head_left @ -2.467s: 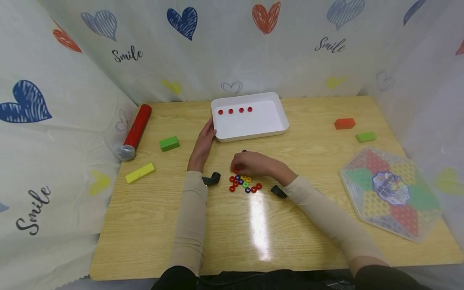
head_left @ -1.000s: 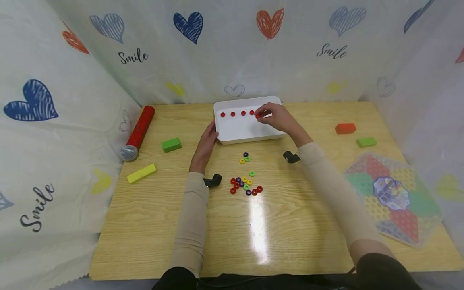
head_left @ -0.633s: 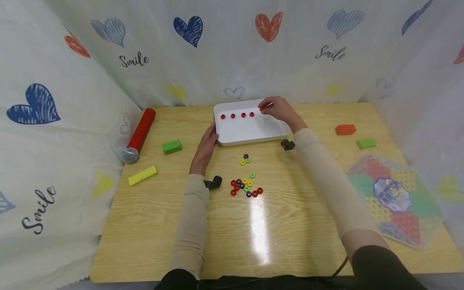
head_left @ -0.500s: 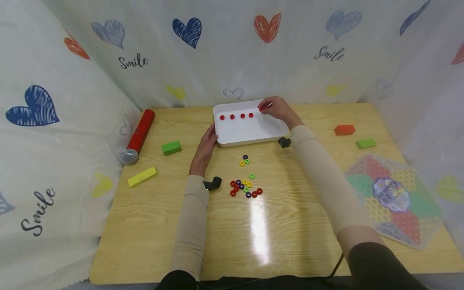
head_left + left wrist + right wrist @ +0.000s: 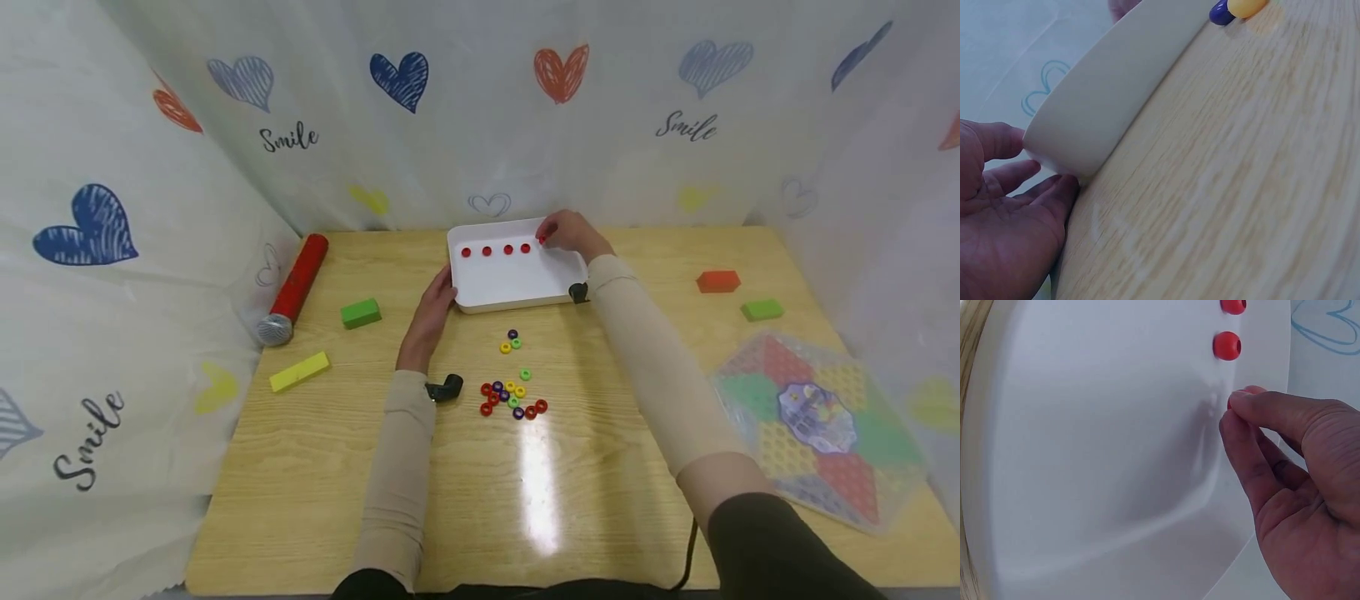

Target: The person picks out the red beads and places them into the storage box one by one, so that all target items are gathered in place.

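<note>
A white tray [image 5: 517, 287] stands at the back middle of the table with a row of several red beads [image 5: 495, 250] along its far side. My right hand [image 5: 562, 233] reaches into the tray's far right part and pinches a red bead [image 5: 1230, 403] between thumb and fingertips, just right of the row's last bead [image 5: 1227, 345]. My left hand [image 5: 435, 304] rests flat against the tray's left front corner [image 5: 1060, 159], fingers straight. A pile of red, yellow, green and purple beads [image 5: 512, 397] lies on the table in front of the tray.
A red microphone [image 5: 295, 287], a green block [image 5: 361, 313] and a yellow block [image 5: 299, 371] lie at the left. An orange block [image 5: 717, 281], a green block [image 5: 762, 310] and a hexagonal game board [image 5: 817, 421] are at the right. Heart-patterned curtains surround the table.
My right hand picked a red bead from the pile, carried it to the tray and lowered it at the row's right end. The left hand stayed at the tray's corner.
</note>
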The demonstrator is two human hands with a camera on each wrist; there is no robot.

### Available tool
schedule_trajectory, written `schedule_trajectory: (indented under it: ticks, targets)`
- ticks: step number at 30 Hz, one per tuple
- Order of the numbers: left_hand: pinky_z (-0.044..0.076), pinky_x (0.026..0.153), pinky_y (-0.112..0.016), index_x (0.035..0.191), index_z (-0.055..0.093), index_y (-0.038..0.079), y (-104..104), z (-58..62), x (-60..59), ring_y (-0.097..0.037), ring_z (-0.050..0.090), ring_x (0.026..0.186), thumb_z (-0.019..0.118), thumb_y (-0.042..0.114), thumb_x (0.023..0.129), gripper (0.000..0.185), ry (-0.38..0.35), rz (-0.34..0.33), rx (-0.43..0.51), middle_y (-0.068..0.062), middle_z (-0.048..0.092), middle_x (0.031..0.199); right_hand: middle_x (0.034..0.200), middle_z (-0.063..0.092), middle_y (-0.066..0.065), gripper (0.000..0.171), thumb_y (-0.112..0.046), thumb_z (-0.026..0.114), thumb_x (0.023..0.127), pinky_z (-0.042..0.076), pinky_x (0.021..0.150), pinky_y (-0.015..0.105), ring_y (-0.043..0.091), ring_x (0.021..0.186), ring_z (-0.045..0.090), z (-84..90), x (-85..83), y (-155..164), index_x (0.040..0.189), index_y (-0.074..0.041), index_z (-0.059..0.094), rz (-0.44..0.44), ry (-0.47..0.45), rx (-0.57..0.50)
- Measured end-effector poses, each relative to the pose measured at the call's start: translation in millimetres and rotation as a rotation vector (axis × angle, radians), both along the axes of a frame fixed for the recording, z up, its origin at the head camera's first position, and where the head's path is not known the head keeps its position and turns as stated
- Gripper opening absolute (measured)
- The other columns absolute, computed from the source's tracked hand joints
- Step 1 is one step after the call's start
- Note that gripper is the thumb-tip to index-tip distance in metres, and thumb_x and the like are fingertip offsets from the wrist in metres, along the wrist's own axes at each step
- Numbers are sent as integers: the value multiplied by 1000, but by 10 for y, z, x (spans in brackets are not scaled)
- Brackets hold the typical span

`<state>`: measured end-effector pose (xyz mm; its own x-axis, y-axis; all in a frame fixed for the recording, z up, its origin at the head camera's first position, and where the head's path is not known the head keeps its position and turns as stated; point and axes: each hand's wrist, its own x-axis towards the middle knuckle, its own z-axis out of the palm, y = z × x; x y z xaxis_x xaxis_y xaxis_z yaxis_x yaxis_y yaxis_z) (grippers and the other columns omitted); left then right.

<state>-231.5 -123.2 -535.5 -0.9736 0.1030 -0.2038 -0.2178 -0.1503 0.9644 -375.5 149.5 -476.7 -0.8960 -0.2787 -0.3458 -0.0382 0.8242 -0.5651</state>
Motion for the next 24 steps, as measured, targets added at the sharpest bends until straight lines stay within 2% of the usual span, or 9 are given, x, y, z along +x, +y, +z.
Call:
schedule_trajectory:
  ticks: [7,12,17,20,24]
  targets:
    - [23,118,-32,154,23,18,4,-16,8,-12,24,144,36,10,105,52,11,-7,-3,1,24,159,118,58,14,24,1,53,94,39,105,40,28,110,47,-77,2,-8,114,-6,65,47,-41,24]
    - [22,118,-33,155,21,17,-17,-36,0,-14,22,145,36,10,105,53,26,-8,-4,-2,23,159,116,58,13,27,2,50,94,39,104,41,28,110,46,-103,4,-4,113,-8,65,49,-25,29]
    - [22,118,-31,155,22,17,-69,-53,3,-12,22,145,36,10,105,52,16,7,-7,-1,24,159,123,55,13,31,-1,49,95,43,100,41,28,112,46,-94,24,-10,123,-10,61,84,7,25]
    - [22,118,-33,155,20,14,-64,38,16,-14,21,146,36,8,104,54,11,-16,-1,-4,22,160,129,53,15,36,-1,52,95,45,101,41,29,115,47,-14,72,-9,130,-9,57,112,47,21]
    - [21,119,-34,155,17,10,-11,170,30,-18,19,147,35,6,104,55,9,-46,16,-8,18,160,129,55,17,39,1,55,94,45,101,42,30,118,51,152,254,-22,133,-5,55,178,123,-16]
